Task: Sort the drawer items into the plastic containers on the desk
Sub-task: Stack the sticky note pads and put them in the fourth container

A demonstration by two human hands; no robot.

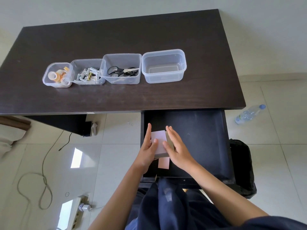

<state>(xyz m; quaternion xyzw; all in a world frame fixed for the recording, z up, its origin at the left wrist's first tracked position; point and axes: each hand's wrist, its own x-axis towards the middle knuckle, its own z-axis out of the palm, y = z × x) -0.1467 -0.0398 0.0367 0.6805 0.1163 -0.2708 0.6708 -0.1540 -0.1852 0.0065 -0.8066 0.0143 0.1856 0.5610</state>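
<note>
My hands: left hand [148,146] and right hand [175,146] press flat, fingers straight, on either side of a stack of paper notes [159,143].
Notes: inside the open drawer [199,138], at its left side; one pink slip [163,162] lies just beneath the stack.
Desk [116,39]: four plastic containers in a row, holding tape rolls [58,75], batteries [87,75] and scissors [123,71]; the rightmost container [164,66] is empty.
</note>
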